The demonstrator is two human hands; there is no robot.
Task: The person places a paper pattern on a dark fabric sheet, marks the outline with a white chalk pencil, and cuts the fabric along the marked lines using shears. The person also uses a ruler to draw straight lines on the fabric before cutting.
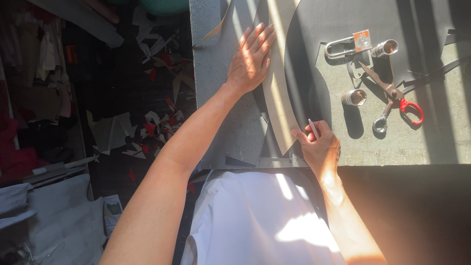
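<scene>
My left hand lies flat, fingers together, on a long curved tan pattern piece that rests on dark grey sheet material. My right hand grips a thin white marking pen at the lower end of the pattern piece, its tip against the edge. Both lie on a grey worktable.
Scissors with one red-wrapped handle lie to the right, beside two small metal cylinders and a silver padlock-shaped weight. Scraps of red and pale material litter the dark floor at left. The table's near edge is by my white shirt.
</scene>
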